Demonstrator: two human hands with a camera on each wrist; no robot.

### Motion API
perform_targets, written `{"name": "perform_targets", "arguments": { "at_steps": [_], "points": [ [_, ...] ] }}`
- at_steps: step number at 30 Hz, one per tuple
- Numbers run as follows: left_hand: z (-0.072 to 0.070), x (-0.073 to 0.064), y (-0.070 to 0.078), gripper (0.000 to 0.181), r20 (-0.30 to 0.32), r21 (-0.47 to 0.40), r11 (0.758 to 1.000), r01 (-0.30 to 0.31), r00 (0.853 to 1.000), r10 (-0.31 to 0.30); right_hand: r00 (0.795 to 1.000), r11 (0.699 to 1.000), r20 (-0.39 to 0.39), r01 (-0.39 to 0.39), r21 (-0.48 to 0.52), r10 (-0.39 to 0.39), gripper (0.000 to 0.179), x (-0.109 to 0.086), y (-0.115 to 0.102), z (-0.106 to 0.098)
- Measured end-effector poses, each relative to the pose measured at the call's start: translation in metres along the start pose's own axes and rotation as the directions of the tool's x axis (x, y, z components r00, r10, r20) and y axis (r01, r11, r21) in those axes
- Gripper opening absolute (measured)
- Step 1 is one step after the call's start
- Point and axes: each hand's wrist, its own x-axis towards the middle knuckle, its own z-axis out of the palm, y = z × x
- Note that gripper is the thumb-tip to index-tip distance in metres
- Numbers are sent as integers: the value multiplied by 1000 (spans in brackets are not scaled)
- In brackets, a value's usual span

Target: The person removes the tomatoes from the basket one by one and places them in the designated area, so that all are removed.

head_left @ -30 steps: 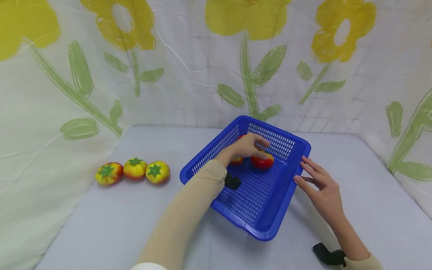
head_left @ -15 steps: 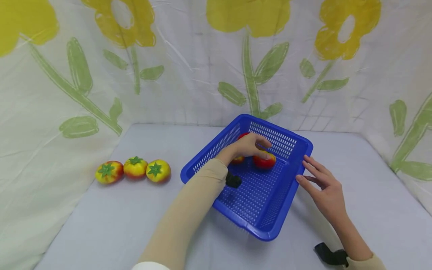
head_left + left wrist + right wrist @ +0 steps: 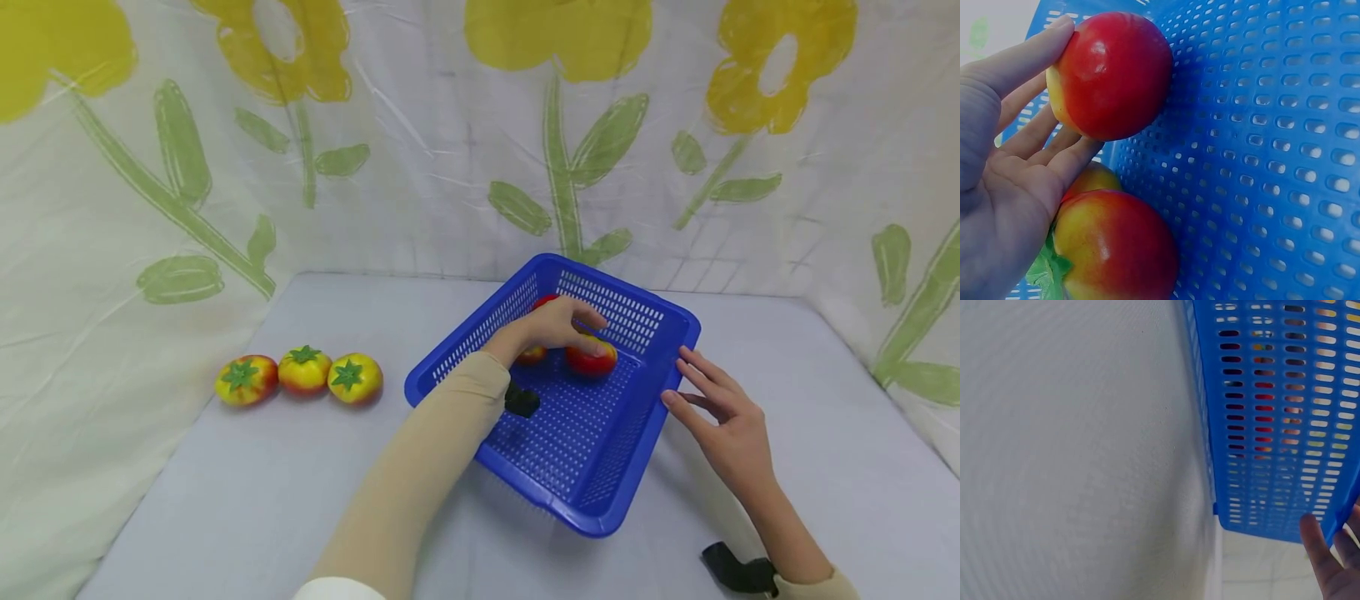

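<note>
Compare your present position with that of one second ago: the whole head view shifts slightly, while your hands, the basket (image 3: 637, 425) and the fruit keep the same arrangement. Treat this as a pause in the handling, not as a new step; in our judgement, the work stands at the same stage until your grip releases.

Left hand (image 3: 551, 323): gripping. Your thumb presses one side of the held fruit (image 3: 1119, 78) and your fingers support it from behind. The held fruit is inside the basket, toward its far end, red side facing the perforated wall. Whether it bears on the basket floor cannot be told.

Right hand (image 3: 727, 421): not gripping. Your fingers are extended, and the tips touch the basket's right rim from outside. The contact appears to steady the basket.

Other contents: a second fruit (image 3: 1119, 247) with a green leaf sits below your left hand, and a third fruit (image 3: 1094, 178) shows partly behind it.

On the table (image 3: 300, 483), left of the basket and well apart from it, a row holds the left fruit (image 3: 258, 385), the middle fruit (image 3: 303, 383) and the right fruit (image 3: 363, 386). This row is likewise unchanged, so the count outside stays at three.
</note>
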Motion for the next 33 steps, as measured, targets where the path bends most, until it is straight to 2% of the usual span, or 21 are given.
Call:
{"name": "perform_targets", "arguments": {
  "at_steps": [5,22,33],
  "points": [
    [1,-1,0,53,-1,23,1000,6,1000,-6,1000,1000,0,-5,2,5,54,-1,-1,0],
    [2,0,-3,57,27,15,1000,10,1000,-11,1000,1000,-7,-8,-2,8,54,-2,-4,0],
    [2,0,-2,61,51,66,998,7,999,-10,1000,1000,-2,-6,-4,6,54,-2,-3,0]
  ]
}}
